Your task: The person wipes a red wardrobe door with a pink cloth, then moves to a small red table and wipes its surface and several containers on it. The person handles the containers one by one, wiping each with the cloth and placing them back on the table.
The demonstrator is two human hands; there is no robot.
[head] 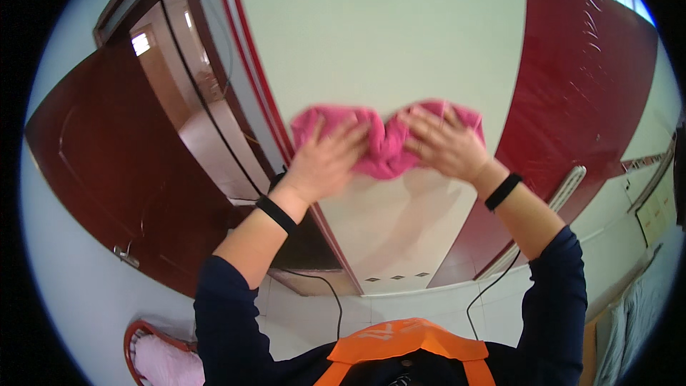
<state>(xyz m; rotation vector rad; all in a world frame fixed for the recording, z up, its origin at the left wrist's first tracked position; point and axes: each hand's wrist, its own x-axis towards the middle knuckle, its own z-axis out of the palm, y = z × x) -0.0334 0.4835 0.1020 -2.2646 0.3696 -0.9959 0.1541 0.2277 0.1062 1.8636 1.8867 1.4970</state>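
A bunched pink cloth (387, 150) spans the space between both hands, in front of a cream cabinet door panel (383, 37). My left hand (332, 158) lies over the cloth's left part, its fingers spread and blurred. Over the right part lies my right hand (447, 145), fingers also apart and pointing up to the left. Folds gather in the middle, between the two hands. Whether the cloth touches the panel all along cannot be told. Each wrist wears a black band.
Left of the panel, a dark brown door (123, 171) stands ajar beside a doorway. A dark red panel (568, 91) adjoins on the right. Black cables (328, 281) hang at both sides of me. A red-framed chair (140, 332) with a pink cover is at lower left.
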